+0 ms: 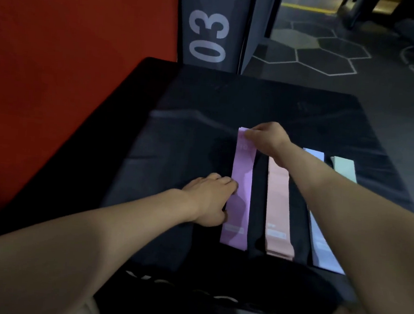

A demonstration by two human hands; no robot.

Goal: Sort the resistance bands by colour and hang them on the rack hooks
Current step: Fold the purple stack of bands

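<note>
Several flat resistance bands lie side by side on a black box top (205,102). The purple band (240,191) is leftmost, then a pink band (277,204), a pale blue band (319,237) and a mint green band (343,167). My right hand (267,136) pinches the far end of the purple band. My left hand (207,199) holds that band's left edge near its middle, fingers curled onto it. My right forearm crosses over the pink and blue bands and hides part of each. No rack or hooks are in view.
A red wall (72,59) stands on the left. A dark pillar marked "03" (208,33) rises behind the box. Dark floor with white hexagon lines (320,56) stretches to the right and back.
</note>
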